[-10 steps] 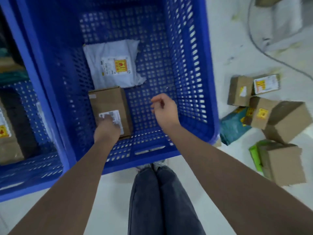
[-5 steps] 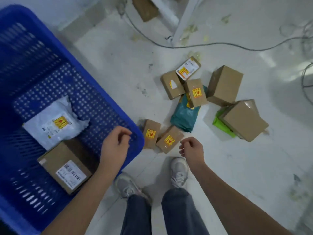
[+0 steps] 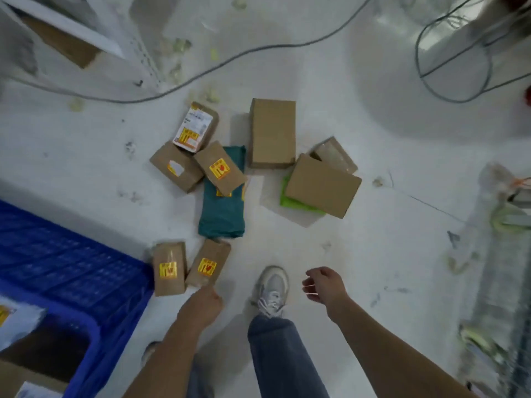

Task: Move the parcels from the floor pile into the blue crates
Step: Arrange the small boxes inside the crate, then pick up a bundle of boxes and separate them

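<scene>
Several cardboard parcels lie piled on the white floor. Two small boxes with yellow stickers, one (image 3: 169, 268) beside the other (image 3: 209, 263), lie nearest me by the blue crate (image 3: 71, 277) at the lower left. A teal bag (image 3: 222, 208) lies beyond them under a stickered box (image 3: 219, 168). A tall plain box (image 3: 272, 133) and a flat box (image 3: 323, 185) over a green bag (image 3: 293, 201) lie further right. My left hand (image 3: 201, 307) hovers just below the two small boxes, holding nothing. My right hand (image 3: 324, 285) hangs loosely curled and empty, right of my shoe (image 3: 271, 290).
Grey cables (image 3: 230, 57) trail across the floor at the back. A white shelf post (image 3: 138, 44) with a cardboard box under it stands at the upper left. A mesh rack (image 3: 500, 282) runs along the right edge. The crate holds a white mailer (image 3: 17, 317) and a box.
My view swung from the crate to the floor pile. Both hands left the crate, and my left hand moved down close to the two small stickered boxes.
</scene>
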